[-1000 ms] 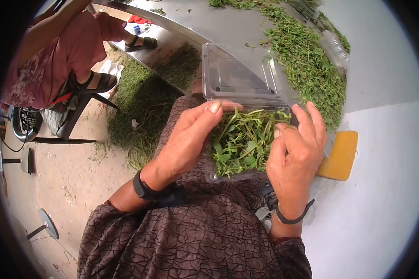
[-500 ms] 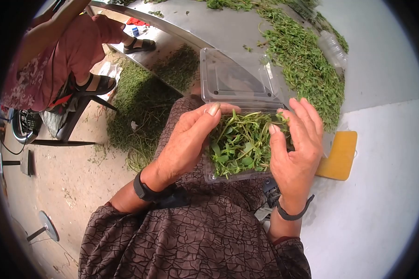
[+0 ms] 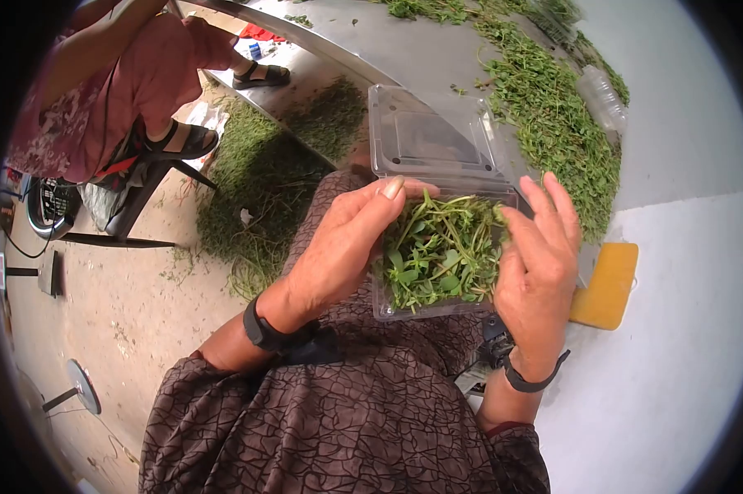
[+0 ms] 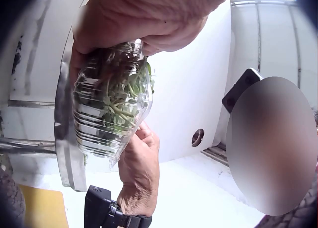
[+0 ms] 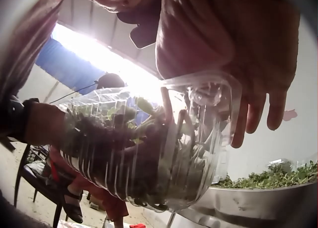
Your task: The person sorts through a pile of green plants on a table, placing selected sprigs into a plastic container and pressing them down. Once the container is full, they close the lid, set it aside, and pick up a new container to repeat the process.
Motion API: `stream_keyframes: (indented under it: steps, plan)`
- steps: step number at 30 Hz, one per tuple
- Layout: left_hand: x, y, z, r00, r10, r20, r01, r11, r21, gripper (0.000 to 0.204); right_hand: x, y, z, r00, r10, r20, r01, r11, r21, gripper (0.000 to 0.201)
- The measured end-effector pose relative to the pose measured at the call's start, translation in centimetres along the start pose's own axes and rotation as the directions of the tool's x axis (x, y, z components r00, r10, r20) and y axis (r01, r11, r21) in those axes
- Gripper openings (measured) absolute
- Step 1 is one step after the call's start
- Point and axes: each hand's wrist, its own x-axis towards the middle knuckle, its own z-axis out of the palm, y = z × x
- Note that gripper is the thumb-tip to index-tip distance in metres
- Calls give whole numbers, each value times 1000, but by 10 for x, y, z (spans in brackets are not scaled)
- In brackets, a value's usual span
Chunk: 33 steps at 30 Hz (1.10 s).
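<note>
A clear plastic clamshell box [image 3: 434, 312] sits over the lap, packed with leafy green sprigs [image 3: 441, 259] that look like purslane. Its hinged lid [image 3: 433, 140] stands open on the far side. My left hand [image 3: 338, 239] grips the box's left side, thumb over the rim; the left wrist view shows this hand [image 4: 144, 19] around the ribbed wall. At the right rim, my right hand [image 3: 540, 276] touches the edge of the greens with index finger and thumb. Its other fingers [image 5: 256, 109] extend loosely outside the box in the right wrist view.
A metal table [image 3: 388, 41] ahead carries a long heap of greens [image 3: 553, 132] and clear plastic boxes [image 3: 602, 99]. More greens [image 3: 256, 198] lie on the floor at left. A person [image 3: 133, 90] sits nearby beside a dark stool [image 3: 124, 210]. A yellow board [image 3: 606, 284] lies at right.
My right thumb and index finger have moved from over the greens out to the right rim. The left hand keeps its grip on the box.
</note>
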Motion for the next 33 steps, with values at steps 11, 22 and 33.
stream_keyframes:
  steps: [11, 22, 33]
  plan:
    - [23, 13, -4, 999, 34, 10, -34, 999, -34, 45, 9, -23, -9, 978, -120, -169, 133, 989, 71, 34]
    - [31, 11, 3, 979, 189, 78, -201, 963, 182, 44, 22, -31, 11, 975, -204, -89, 212, 974, 86, 33]
    - [31, 25, 5, 998, 65, 16, -67, 986, 151, 47, 20, -17, -4, 971, -153, -185, 183, 971, 155, 26]
